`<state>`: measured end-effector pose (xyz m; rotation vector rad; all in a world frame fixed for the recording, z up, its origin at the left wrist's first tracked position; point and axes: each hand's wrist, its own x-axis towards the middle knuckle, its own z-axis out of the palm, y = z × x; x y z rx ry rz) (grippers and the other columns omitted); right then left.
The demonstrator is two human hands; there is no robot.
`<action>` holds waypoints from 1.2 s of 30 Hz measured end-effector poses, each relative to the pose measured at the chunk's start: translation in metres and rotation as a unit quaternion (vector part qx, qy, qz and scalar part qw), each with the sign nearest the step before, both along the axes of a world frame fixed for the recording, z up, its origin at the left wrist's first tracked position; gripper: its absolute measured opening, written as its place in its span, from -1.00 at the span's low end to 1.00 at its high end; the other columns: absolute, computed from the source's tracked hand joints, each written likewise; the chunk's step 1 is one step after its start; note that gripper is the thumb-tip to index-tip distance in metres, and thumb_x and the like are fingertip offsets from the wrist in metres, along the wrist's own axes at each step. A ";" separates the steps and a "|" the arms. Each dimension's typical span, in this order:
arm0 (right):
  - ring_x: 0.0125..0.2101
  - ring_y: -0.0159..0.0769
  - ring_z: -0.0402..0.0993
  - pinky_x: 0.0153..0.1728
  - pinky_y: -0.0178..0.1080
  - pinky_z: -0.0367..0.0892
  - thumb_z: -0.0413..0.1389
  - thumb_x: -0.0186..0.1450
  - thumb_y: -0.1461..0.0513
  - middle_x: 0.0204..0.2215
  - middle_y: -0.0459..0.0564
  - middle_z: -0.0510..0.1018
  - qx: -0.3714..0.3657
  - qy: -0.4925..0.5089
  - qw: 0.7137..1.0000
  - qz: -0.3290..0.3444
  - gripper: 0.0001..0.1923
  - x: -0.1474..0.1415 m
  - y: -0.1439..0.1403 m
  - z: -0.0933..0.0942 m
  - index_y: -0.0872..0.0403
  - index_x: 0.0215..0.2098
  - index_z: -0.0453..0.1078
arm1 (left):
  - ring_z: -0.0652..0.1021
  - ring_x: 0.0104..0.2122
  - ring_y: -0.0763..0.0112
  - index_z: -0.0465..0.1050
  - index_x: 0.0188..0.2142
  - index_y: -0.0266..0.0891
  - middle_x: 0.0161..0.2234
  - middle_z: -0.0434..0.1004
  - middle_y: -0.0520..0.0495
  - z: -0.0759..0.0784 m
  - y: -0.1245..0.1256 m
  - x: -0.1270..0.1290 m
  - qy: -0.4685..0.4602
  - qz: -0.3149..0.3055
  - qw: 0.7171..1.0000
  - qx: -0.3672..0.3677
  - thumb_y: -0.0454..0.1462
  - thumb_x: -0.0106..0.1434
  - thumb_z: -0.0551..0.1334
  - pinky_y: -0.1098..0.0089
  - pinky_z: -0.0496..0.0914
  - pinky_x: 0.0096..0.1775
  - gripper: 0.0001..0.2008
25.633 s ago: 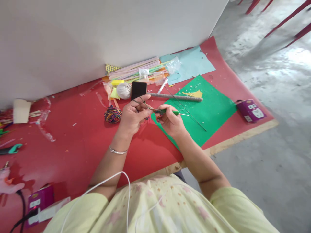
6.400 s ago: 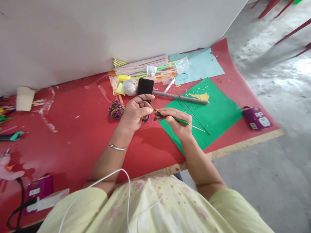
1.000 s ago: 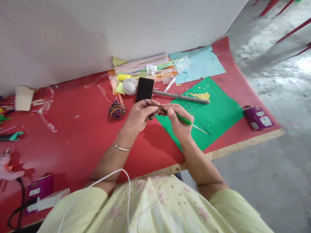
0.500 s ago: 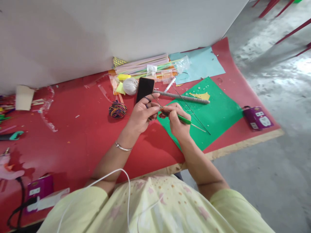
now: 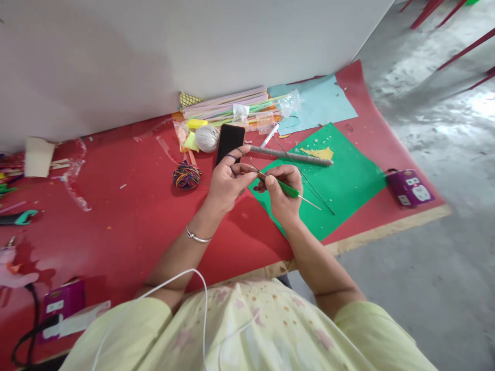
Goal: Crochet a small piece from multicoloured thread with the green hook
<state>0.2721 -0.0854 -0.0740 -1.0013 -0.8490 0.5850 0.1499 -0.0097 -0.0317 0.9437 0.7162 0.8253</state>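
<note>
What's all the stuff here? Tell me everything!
Tool: one, green, centre
Yarn ball: one, multicoloured, centre
Phone: one, black, centre
Pale ball: one, white, beside phone
Thick rod: one, grey, centre
Near sheet: one, green, right
Far sheet: one, blue, right
Sticks: several, mostly pink, back
Boxes: two, purple, right and left
Scraps: many, mixed, scattered
Table: one, red, underneath
Wall: one, grey, back
Glue gun: one, pink, left
Left hand: one, centre, holding yarn
Right hand: one, centre, holding tool

A yarn ball (image 5: 186, 174) lies left of the hands (image 5: 224, 184), a phone (image 5: 231, 140) behind them.
</note>
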 end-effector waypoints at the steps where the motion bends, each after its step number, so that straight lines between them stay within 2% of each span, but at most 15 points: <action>1: -0.48 -0.46 0.52 -0.45 -0.34 0.48 0.37 0.36 0.07 -0.41 -0.21 0.55 0.003 -0.016 1.000 0.010 -0.81 0.001 -0.001 -0.001 -0.06 -0.25 0.51 | 0.34 -0.65 0.67 0.46 0.25 -0.18 -0.42 0.61 0.13 -0.001 -0.001 0.001 0.001 0.003 1.000 0.003 -0.31 -0.02 0.57 0.51 0.10 -0.60 -0.19; 3: -0.39 -0.39 0.57 -0.37 -0.27 0.51 0.32 0.40 0.04 -0.38 -0.13 0.59 0.007 -0.050 0.999 0.019 -0.82 0.004 -0.003 -0.002 -0.05 -0.26 0.60 | 0.41 -0.60 0.64 0.46 0.25 -0.17 -0.43 0.61 0.13 -0.001 -0.001 0.003 0.001 0.015 1.000 0.015 -0.33 -0.05 0.57 0.52 0.18 -0.55 -0.17; 6: -0.27 -0.28 0.61 -0.28 -0.18 0.54 0.18 0.48 -0.03 -0.27 -0.03 0.67 -0.003 -0.065 0.998 0.024 -0.69 0.007 -0.007 -0.002 -0.06 -0.17 0.67 | 0.44 -0.57 0.63 0.50 0.21 -0.18 -0.42 0.62 0.11 -0.001 -0.002 0.003 0.001 0.038 0.999 0.037 -0.34 -0.03 0.55 0.53 0.23 -0.52 -0.23; 10: -0.30 -0.29 0.59 -0.36 -0.21 0.48 0.14 0.52 0.03 -0.20 -0.03 0.71 -0.016 -0.063 0.997 0.041 -0.71 0.006 -0.009 0.001 -0.08 -0.08 0.69 | 0.31 -0.65 0.70 0.51 0.19 -0.18 -0.33 0.68 0.05 0.003 -0.003 0.002 -0.008 0.025 0.999 0.025 -0.28 0.05 0.54 0.51 0.10 -0.60 -0.32; 14: -0.30 -0.31 0.58 -0.35 -0.22 0.46 0.12 0.54 0.08 -0.18 -0.04 0.73 -0.002 -0.087 0.996 0.033 -0.73 0.006 -0.008 0.001 -0.11 -0.04 0.69 | 0.22 -0.70 0.73 0.46 0.25 -0.15 -0.29 0.71 0.02 0.005 -0.003 0.000 -0.013 0.013 1.000 0.001 -0.22 0.05 0.58 0.50 -0.01 -0.66 -0.23; 20: -0.26 -0.26 0.60 -0.21 -0.13 0.52 0.17 0.51 0.14 -0.26 -0.03 0.70 0.012 -0.182 0.983 -0.019 -0.78 0.009 -0.008 0.002 -0.10 -0.06 0.69 | 0.30 -0.67 0.69 0.39 0.37 -0.13 -0.37 0.69 0.04 0.006 0.000 -0.001 0.006 0.010 1.000 -0.010 -0.24 -0.04 0.65 0.52 0.06 -0.61 -0.01; 24: -0.34 -0.28 0.57 -0.24 -0.13 0.49 0.28 0.44 0.15 -0.34 -0.06 0.70 0.018 -0.255 0.966 -0.049 -0.88 0.011 -0.009 0.005 -0.08 -0.12 0.69 | 0.31 -0.66 0.68 0.33 0.45 -0.11 -0.36 0.73 0.01 0.006 0.000 -0.001 0.015 0.000 1.000 -0.007 -0.25 -0.09 0.67 0.53 0.09 -0.61 0.11; 28: -0.34 -0.29 0.59 -0.24 -0.16 0.50 0.34 0.39 0.18 -0.31 -0.08 0.73 0.037 -0.224 0.973 -0.043 -0.90 0.010 -0.010 0.006 -0.08 -0.12 0.67 | 0.33 -0.66 0.67 0.32 0.46 -0.08 -0.37 0.74 0.01 0.005 0.000 -0.001 0.013 0.006 1.000 -0.005 -0.26 -0.08 0.67 0.55 0.12 -0.60 0.12; 31: -0.32 -0.28 0.61 -0.25 -0.15 0.51 0.30 0.42 0.15 -0.30 -0.05 0.73 0.031 -0.203 0.978 -0.046 -0.86 0.008 -0.011 0.007 -0.07 -0.07 0.67 | 0.30 -0.68 0.68 0.33 0.46 -0.05 -0.39 0.73 0.04 0.005 0.001 -0.003 0.012 0.010 1.000 -0.004 -0.27 -0.09 0.67 0.54 0.14 -0.60 0.12; 36: -0.28 -0.24 0.65 -0.23 -0.13 0.56 0.34 0.39 0.11 -0.23 0.00 0.77 0.059 -0.221 0.970 -0.080 -0.79 0.007 -0.013 0.007 -0.09 -0.02 0.68 | 0.25 -0.69 0.70 0.27 0.49 -0.03 -0.40 0.71 0.08 0.008 -0.005 0.002 0.018 0.020 1.000 0.009 -0.25 -0.06 0.66 0.54 0.11 -0.61 0.14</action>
